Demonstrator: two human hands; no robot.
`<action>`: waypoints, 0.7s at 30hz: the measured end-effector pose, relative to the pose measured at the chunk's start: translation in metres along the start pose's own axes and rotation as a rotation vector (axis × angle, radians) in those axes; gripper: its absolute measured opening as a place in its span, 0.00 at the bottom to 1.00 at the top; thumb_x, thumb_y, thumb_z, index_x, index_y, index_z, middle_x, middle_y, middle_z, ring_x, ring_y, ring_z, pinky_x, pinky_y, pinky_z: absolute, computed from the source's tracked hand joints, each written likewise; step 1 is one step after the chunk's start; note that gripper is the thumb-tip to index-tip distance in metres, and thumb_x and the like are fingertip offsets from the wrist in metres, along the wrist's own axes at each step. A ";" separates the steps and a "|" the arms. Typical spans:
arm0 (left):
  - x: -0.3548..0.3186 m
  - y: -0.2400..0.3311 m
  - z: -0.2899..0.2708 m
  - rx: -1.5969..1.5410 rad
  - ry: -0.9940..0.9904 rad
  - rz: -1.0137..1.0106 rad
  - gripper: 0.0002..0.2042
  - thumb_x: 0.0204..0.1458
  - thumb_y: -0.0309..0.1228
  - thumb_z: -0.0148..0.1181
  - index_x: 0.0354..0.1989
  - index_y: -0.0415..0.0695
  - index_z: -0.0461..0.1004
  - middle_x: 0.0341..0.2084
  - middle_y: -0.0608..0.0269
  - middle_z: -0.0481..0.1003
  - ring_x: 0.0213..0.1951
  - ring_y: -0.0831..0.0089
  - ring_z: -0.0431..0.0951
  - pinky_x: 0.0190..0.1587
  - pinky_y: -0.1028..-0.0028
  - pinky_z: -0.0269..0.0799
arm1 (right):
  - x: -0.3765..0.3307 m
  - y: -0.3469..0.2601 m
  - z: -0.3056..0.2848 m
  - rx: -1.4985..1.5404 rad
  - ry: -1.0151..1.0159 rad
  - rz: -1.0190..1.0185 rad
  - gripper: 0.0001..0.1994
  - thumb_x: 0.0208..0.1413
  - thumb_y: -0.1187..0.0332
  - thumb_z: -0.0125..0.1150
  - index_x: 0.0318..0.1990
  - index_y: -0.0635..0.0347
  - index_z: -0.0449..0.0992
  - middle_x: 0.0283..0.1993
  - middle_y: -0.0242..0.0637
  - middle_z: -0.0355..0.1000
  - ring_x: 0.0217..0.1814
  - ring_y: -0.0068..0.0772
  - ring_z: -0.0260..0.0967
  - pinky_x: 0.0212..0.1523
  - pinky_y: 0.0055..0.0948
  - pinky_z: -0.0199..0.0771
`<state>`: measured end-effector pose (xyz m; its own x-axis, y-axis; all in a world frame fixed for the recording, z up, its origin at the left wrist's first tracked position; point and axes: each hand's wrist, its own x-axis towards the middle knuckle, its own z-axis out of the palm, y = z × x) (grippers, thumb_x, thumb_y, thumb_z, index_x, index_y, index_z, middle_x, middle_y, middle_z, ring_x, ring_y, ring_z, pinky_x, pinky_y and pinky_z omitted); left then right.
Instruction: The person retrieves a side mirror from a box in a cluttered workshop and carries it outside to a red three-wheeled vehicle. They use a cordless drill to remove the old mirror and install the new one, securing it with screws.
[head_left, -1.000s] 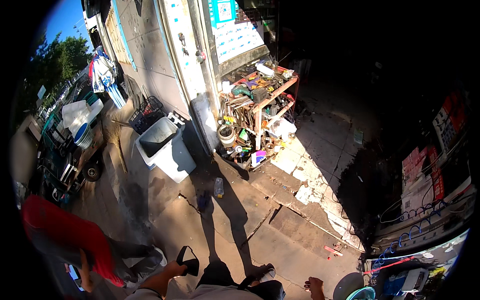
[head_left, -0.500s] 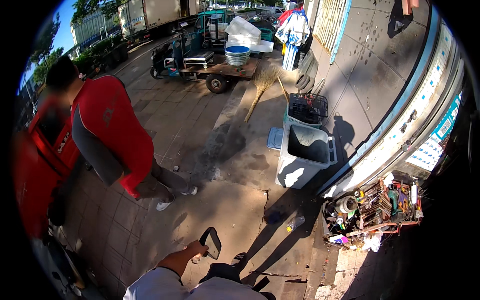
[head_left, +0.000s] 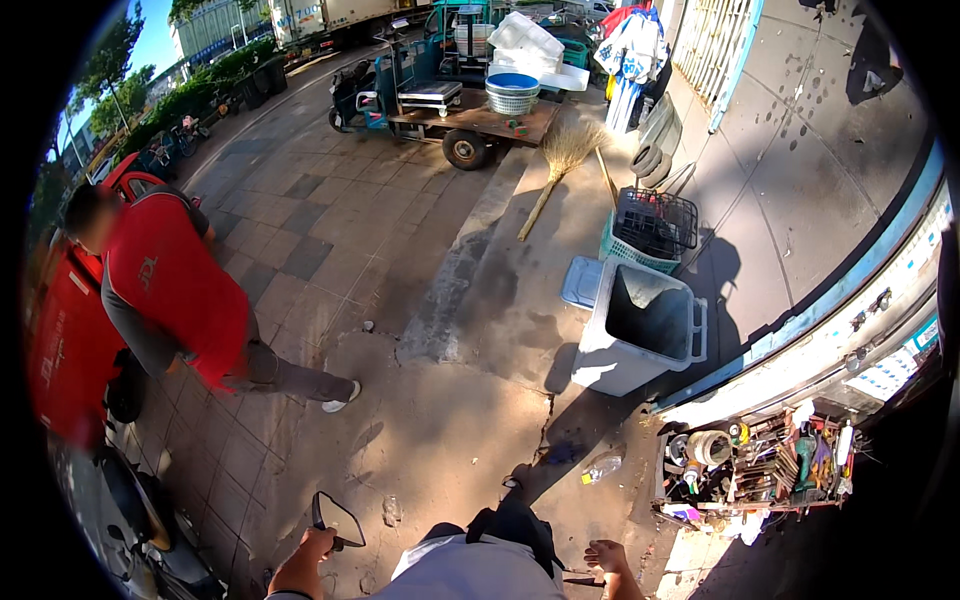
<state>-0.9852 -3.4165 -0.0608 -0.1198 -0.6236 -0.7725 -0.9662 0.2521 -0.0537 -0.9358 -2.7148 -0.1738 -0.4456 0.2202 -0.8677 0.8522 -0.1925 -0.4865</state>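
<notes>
My left hand [head_left: 316,545] is closed on a black-rimmed mirror [head_left: 339,521], gripping it by its lower left edge. The mirror is held out in front of me, over the pavement. At my other side, my right hand [head_left: 606,557] hangs low with its fingers loosely apart and nothing visible in it. Nearest to that hand on the ground is a clear plastic bottle [head_left: 603,467], lying on its side some way ahead. Another clear plastic piece [head_left: 392,511] lies just right of the mirror.
A person in a red shirt [head_left: 175,285] walks at the left beside a red vehicle [head_left: 75,350]. A grey bin [head_left: 640,335] and a tool-filled crate [head_left: 755,460] stand right. Ahead are a straw broom [head_left: 562,165] and a flatbed tricycle [head_left: 465,125]; a scooter [head_left: 125,520] is near left.
My left hand has moved left and lower with the mirror, which is turned differently. My right hand has come into view. The person in red has shifted left.
</notes>
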 end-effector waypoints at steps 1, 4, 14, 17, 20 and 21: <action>-0.003 -0.007 0.002 -0.048 -0.021 -0.007 0.20 0.56 0.46 0.61 0.26 0.38 0.78 0.14 0.58 0.75 0.13 0.68 0.73 0.16 0.65 0.67 | 0.014 -0.022 -0.004 0.022 -0.019 -0.040 0.14 0.62 0.66 0.63 0.48 0.69 0.76 0.39 0.47 0.80 0.34 0.42 0.80 0.33 0.40 0.82; -0.022 -0.018 0.001 0.094 -0.092 -0.104 0.22 0.56 0.49 0.60 0.26 0.38 0.79 0.15 0.58 0.75 0.13 0.67 0.74 0.15 0.65 0.68 | 0.032 -0.135 0.036 -0.040 -0.026 -0.157 0.11 0.63 0.69 0.60 0.49 0.64 0.76 0.38 0.42 0.79 0.35 0.35 0.79 0.36 0.33 0.80; 0.030 0.051 0.040 -0.158 -0.169 -0.307 0.20 0.55 0.48 0.59 0.28 0.40 0.79 0.15 0.57 0.76 0.13 0.64 0.75 0.15 0.63 0.71 | 0.123 -0.478 0.290 -0.308 -0.458 -0.589 0.18 0.63 0.68 0.63 0.57 0.67 0.71 0.44 0.40 0.79 0.41 0.30 0.78 0.41 0.30 0.80; 0.071 0.118 0.022 -0.382 -0.169 -0.289 0.19 0.54 0.47 0.61 0.29 0.40 0.79 0.16 0.56 0.75 0.13 0.65 0.73 0.17 0.64 0.70 | 0.185 -0.563 0.377 -0.316 -0.528 -0.590 0.18 0.62 0.69 0.64 0.57 0.67 0.72 0.45 0.41 0.79 0.41 0.30 0.78 0.41 0.28 0.79; 0.157 0.192 -0.005 -0.477 -0.074 -0.243 0.19 0.57 0.44 0.59 0.28 0.37 0.77 0.14 0.55 0.73 0.12 0.64 0.72 0.14 0.61 0.66 | 0.282 -0.598 0.442 -0.423 -0.374 -0.532 0.17 0.62 0.70 0.63 0.56 0.67 0.72 0.44 0.41 0.79 0.39 0.30 0.78 0.39 0.30 0.79; 0.188 0.237 -0.023 -0.515 -0.092 -0.254 0.19 0.58 0.44 0.58 0.29 0.37 0.77 0.14 0.54 0.73 0.11 0.63 0.72 0.14 0.61 0.67 | 0.316 -0.599 0.458 -0.472 -0.326 -0.466 0.17 0.61 0.71 0.63 0.56 0.68 0.73 0.43 0.41 0.79 0.39 0.31 0.78 0.38 0.31 0.80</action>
<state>-1.2415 -3.4912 -0.2042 0.1284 -0.5446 -0.8288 -0.9513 -0.3038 0.0522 -1.7130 -2.9673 -0.2033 -0.7866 -0.1304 -0.6035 0.5489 0.2999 -0.7803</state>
